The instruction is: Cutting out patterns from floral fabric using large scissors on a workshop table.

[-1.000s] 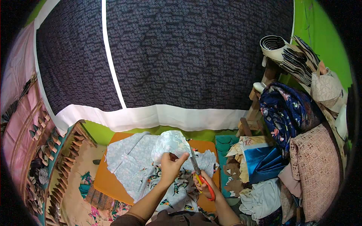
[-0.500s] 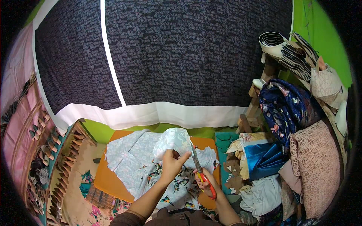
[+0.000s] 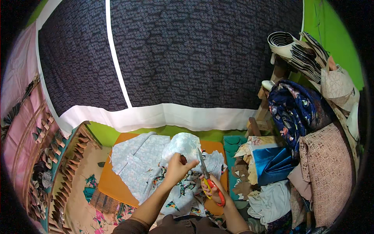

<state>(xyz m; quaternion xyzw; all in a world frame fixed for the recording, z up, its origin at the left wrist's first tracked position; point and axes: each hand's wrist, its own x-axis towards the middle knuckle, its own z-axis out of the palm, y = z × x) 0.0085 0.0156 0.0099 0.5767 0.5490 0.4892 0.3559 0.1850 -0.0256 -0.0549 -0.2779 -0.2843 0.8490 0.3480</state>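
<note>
Over the middle of the orange table [image 3: 111, 183] my left hand [image 3: 178, 167] pinches a rounded piece of pale, lightly patterned fabric [image 3: 181, 143]. In my right hand [image 3: 212, 189] is a pair of scissors [image 3: 207, 173] with red and yellow handles. Their blades point up and away, at the right edge of the rounded piece; whether they touch it I cannot tell. Beneath both hands lies a crumpled printed cloth [image 3: 181, 201] with dark and coloured motifs. A wider pale floral cloth [image 3: 136, 160] spreads over the table's left side.
Folded shiny blue fabric [image 3: 272, 162] and a white cloth [image 3: 270, 201] lie to the right, beside a pink lacy bundle [image 3: 325, 167]. Wooden shoe lasts [image 3: 68, 171] line racks on the left. Fabric scraps [image 3: 99, 218] litter the lower left. A dark patterned curtain [image 3: 187, 54] hangs ahead.
My left hand and the rounded piece have shifted very slightly right. The scissors stay beside its edge, with their handles still in my right hand.
</note>
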